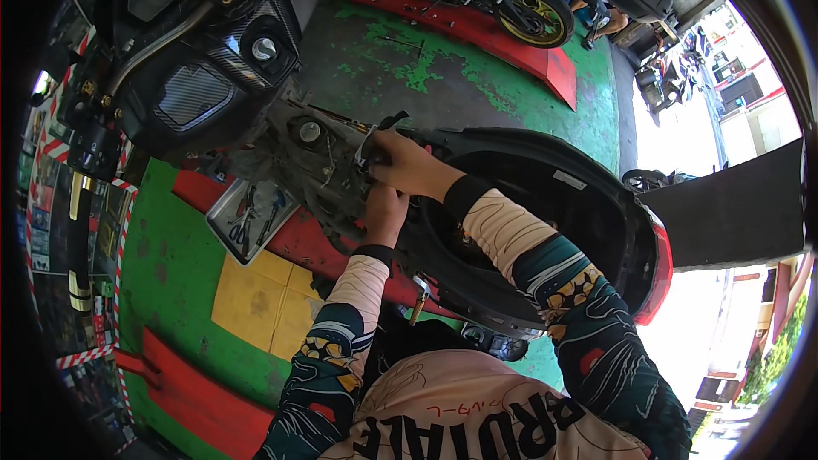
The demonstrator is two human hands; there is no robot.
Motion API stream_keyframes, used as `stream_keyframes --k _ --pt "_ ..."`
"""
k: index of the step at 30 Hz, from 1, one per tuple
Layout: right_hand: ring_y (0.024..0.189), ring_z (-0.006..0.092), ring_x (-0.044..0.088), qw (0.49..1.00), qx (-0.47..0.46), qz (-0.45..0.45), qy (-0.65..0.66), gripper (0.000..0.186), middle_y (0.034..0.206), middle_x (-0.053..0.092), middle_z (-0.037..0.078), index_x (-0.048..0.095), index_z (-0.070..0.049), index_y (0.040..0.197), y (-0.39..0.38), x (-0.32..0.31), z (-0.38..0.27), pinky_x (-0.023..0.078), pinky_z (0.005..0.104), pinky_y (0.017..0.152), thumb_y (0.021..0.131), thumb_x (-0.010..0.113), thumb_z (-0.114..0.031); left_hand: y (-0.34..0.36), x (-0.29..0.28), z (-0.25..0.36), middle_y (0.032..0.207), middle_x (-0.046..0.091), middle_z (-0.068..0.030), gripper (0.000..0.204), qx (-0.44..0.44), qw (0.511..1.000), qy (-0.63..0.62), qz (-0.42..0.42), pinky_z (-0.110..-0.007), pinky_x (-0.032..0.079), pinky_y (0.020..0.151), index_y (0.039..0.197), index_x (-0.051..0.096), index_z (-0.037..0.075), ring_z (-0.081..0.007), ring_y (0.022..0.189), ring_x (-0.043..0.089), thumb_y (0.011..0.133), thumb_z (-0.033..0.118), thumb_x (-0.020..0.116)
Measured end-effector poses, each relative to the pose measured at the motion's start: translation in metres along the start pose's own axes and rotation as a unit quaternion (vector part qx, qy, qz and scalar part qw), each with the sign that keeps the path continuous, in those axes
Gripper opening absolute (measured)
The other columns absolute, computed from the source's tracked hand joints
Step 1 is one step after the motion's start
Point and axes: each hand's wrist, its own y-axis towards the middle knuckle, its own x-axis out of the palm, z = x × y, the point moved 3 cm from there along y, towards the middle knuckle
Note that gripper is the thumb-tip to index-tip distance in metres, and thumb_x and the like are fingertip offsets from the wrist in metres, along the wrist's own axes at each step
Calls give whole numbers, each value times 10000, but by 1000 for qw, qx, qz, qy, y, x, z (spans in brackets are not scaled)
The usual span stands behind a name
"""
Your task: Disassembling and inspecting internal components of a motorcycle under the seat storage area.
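Observation:
A black scooter (213, 60) with its body panels off stands under me, its open under-seat tub (545, 204) to the right. My right hand (407, 163) reaches over the tub's front edge and pinches a small connector on the wiring at the bare frame (319, 162). My left hand (385, 209) is just below it, fingers curled against the same spot on the frame; what it grips is hidden. Both forearms wear patterned sleeves.
A metal tray with tools (251, 217) lies on the red and yellow lift platform left of my hands. Another motorcycle with a yellow-rimmed wheel (532, 13) stands on a red ramp at the back. The floor is worn green paint.

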Motion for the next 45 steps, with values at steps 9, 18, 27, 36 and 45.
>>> stream_keyframes --k 9,18,27,36,45 --pt "1040 149 558 917 118 148 351 326 1106 607 47 541 -23 1266 -30 16 17 453 323 944 1004 637 -192 -2 -12 2 1035 716 -210 673 -124 991 -23 -53 -509 537 824 1377 355 35 -418 988 678 839 104 753" --pt "1205 226 573 883 132 130 431 563 1353 586 131 517 -27 1421 3 41 17 464 354 996 1019 562 -418 3 -26 -18 1077 708 -216 479 -65 996 -32 -58 -423 524 855 1311 555 15 -360 1052 684 894 182 722" --pt "1041 399 677 969 59 -95 -221 529 1100 703 213 721 -46 1132 24 -17 -71 536 445 892 895 655 -515 7 -55 -8 989 740 -159 199 -53 991 -123 9 -355 529 820 1082 639 -28 -264 941 725 950 117 677" --pt "1032 387 675 992 -74 8 -103 396 1052 707 200 700 -35 1131 40 6 -52 538 438 900 774 691 -208 9 -68 -8 1008 749 -175 238 -74 996 -18 -51 -367 530 853 1085 685 -39 -304 978 724 894 98 726" --pt "1091 374 646 967 -132 183 -119 430 1145 677 205 683 -133 1222 35 33 -60 512 438 931 816 646 -270 25 -91 -47 1148 713 -216 324 75 995 60 -17 -406 500 961 1142 681 -25 -353 1139 664 853 116 721"
